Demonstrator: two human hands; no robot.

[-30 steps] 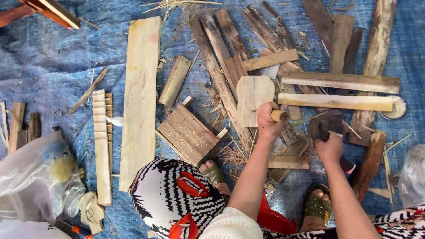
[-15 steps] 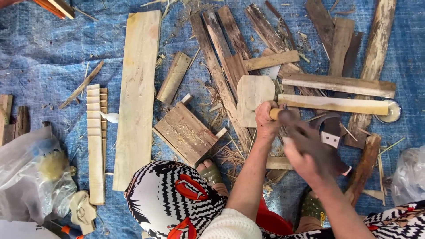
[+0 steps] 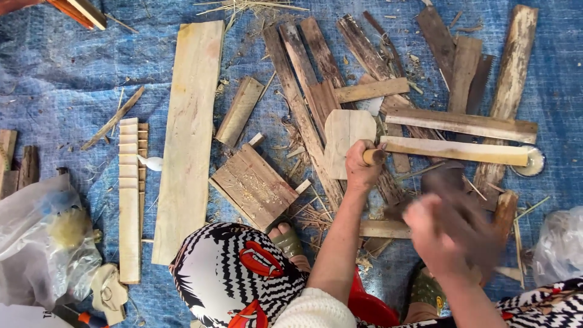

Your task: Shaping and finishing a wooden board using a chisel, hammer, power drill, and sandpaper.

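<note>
Left hand (image 3: pixel 362 167) fist closed round pale wooden stick (image 3: pixel 452 150) lying across wood scraps on blue tarp (image 3: pixel 67 79). Right hand (image 3: pixel 440 234) motion-blurred, near dark tool (image 3: pixel 461 203); its grip unclear.

Trousers: bold black-and-white zebra-style zigzag print, with red lip motifs showing white teeth. Left knee (image 3: pixel 234 279) fills the lower middle; same print on the right leg (image 3: pixel 540 307) at the bottom right edge. Cream ribbed knit cuff or sleeve end (image 3: pixel 313 311) at the bottom, below the left forearm. Forearms bare, no gloves, no rings visible on the left hand (image 3: pixel 359 167). Right hand (image 3: pixel 434 234) is motion-blurred, detail can't be read. Olive-green open sandals: left foot (image 3: pixel 285 238) toes showing, right sandal (image 3: pixel 428 291).
</note>
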